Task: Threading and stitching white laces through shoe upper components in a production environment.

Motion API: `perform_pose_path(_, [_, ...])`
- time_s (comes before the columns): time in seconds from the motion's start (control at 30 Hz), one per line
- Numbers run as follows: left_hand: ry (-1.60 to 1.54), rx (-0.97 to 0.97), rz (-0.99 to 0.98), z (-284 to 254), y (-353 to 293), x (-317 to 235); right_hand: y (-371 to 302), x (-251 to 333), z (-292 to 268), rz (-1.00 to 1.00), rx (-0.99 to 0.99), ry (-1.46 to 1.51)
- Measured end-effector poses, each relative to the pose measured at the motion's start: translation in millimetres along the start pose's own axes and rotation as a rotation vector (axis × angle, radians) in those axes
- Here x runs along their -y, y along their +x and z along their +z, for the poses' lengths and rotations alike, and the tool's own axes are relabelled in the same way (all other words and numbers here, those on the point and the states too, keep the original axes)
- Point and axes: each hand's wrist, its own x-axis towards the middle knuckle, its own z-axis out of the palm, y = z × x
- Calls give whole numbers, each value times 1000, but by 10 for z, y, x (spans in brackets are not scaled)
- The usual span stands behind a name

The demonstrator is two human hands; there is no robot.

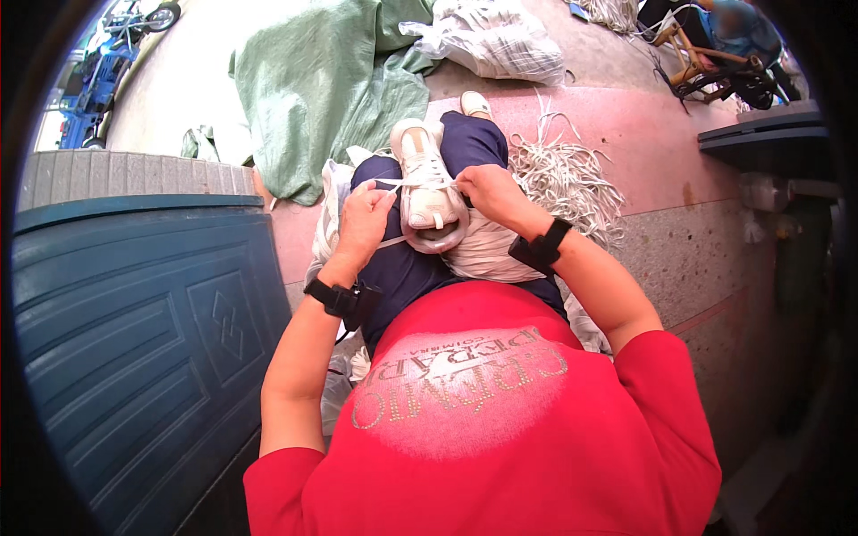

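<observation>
A white sneaker (418, 161) rests on my lap between my knees, its toe pointing away and its collar toward me. A white shoelace (413, 182) runs across its tongue, stretched sideways between my two hands. My left hand (365, 214), left of the shoe, is closed with the lace at its fingertips. On the other side my right hand (492, 191) pinches the lace close to the eyelets. Under the right forearm lies a bundle of white laces (487, 252) on my lap. Both wrists carry black strapped devices.
A heap of loose white laces (572, 183) lies on the floor to the right. Ahead are a green tarp (322, 98) and a filled white plastic bag (500, 40). A blue panelled door (152, 348) stands at the left. At the far right is a dark ledge (760, 138).
</observation>
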Motion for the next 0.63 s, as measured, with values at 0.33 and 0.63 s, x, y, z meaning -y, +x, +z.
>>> perform_pose_path(0.33, [-514,243,-536,-111,-44,-214,192,41,43,-449,-6,-588])
perform_pose_path(0.63, [164,208,-261,-42,43,-263,114,90,33,-170,-59,-554])
